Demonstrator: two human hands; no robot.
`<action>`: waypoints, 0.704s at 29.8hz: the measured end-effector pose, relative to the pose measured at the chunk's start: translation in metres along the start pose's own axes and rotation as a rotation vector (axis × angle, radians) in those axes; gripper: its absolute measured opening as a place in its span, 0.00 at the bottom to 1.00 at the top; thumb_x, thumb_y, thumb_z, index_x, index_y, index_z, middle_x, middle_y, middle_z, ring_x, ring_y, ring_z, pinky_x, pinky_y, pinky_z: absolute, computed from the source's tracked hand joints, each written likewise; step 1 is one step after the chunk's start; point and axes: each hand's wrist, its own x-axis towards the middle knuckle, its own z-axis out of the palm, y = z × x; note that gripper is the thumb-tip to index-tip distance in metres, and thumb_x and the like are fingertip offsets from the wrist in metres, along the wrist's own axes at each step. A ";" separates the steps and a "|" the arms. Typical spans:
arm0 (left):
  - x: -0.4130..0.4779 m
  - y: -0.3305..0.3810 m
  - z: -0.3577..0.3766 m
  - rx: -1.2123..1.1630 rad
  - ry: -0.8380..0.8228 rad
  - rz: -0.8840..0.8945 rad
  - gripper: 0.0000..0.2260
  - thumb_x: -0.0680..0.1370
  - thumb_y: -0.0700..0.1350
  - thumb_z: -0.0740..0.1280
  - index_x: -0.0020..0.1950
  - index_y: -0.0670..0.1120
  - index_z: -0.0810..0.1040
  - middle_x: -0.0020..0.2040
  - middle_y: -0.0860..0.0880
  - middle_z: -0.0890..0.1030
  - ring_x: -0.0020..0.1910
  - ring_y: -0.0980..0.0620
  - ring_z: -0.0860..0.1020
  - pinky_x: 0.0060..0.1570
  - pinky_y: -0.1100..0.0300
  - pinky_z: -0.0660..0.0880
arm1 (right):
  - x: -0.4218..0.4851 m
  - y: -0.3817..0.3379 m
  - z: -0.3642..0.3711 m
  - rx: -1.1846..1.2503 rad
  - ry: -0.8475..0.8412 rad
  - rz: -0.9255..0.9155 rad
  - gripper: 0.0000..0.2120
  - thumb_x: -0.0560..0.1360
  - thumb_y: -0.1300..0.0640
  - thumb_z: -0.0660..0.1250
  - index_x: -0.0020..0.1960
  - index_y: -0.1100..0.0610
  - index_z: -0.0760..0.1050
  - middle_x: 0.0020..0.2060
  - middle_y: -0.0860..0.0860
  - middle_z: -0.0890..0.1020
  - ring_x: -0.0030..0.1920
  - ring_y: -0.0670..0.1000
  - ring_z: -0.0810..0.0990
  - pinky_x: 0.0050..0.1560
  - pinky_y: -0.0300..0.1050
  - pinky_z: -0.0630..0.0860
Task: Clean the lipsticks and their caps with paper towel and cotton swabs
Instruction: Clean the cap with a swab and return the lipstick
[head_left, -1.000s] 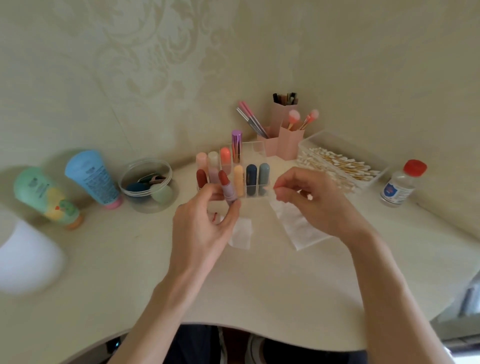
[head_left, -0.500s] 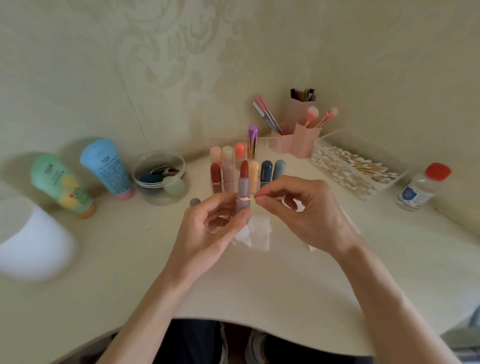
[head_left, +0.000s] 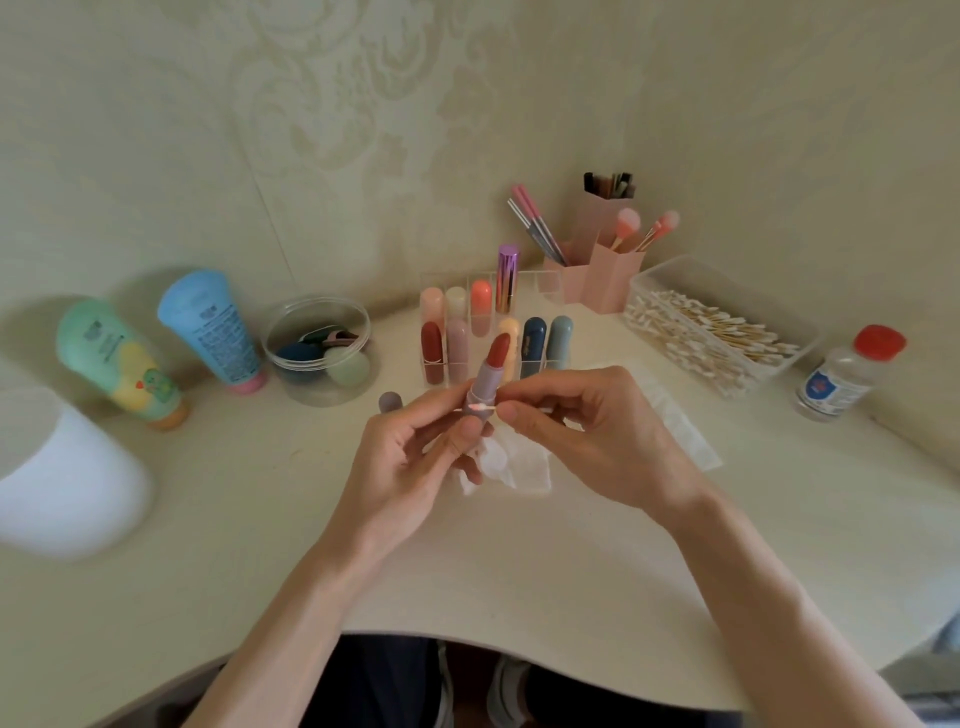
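Since a second ago the right grip (head_left: 587, 431) has closed the gap to the left grip (head_left: 410, 457). The lipstick (head_left: 485, 382), which leaned left then, now stands almost upright, tipped a little to the right.

From my remote seat I see both grips held above the cream counter (head_left: 571, 571), toward its middle. A blurred white container (head_left: 67, 478) sits at the far left. A green tube (head_left: 114, 358) and a blue tube (head_left: 213, 327) lean by the wall. At the right is a clear box of swabs (head_left: 675, 265), with a red-capped bottle (head_left: 841, 379) beyond it. Behind the grips a clear organizer (head_left: 550, 283) holds capped lipsticks upright in its compartments.

A paper towel (head_left: 524, 462) lies on the counter just beneath the grips. The left grip is curled round the lilac lower tube of the lipstick, whose red bullet is bare on top. A lilac cap (head_left: 389, 401) sits on the counter just left of that grip. The right grip pinches a cotton swab (head_left: 483, 408) between thumb and forefinger. The swab lies across the pale collar of the lipstick and touches it.
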 end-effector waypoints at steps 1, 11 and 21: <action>0.000 0.000 0.000 0.023 -0.011 0.010 0.15 0.80 0.40 0.70 0.66 0.44 0.82 0.46 0.49 0.86 0.39 0.53 0.81 0.45 0.58 0.78 | 0.000 0.000 0.001 0.002 0.009 0.000 0.07 0.80 0.59 0.73 0.56 0.54 0.88 0.42 0.48 0.88 0.37 0.56 0.79 0.42 0.55 0.77; 0.000 0.002 0.001 -0.123 0.143 -0.009 0.18 0.70 0.37 0.75 0.59 0.36 0.80 0.48 0.42 0.88 0.45 0.45 0.87 0.33 0.61 0.78 | -0.001 0.000 0.009 0.057 0.041 -0.013 0.07 0.80 0.60 0.73 0.56 0.56 0.87 0.44 0.48 0.89 0.41 0.55 0.83 0.44 0.56 0.79; -0.005 -0.007 -0.005 0.089 -0.036 0.055 0.10 0.86 0.40 0.61 0.63 0.41 0.79 0.43 0.41 0.80 0.38 0.50 0.76 0.42 0.61 0.73 | -0.001 0.002 0.011 0.064 0.067 -0.040 0.08 0.79 0.63 0.74 0.55 0.54 0.87 0.41 0.48 0.87 0.36 0.54 0.77 0.41 0.57 0.76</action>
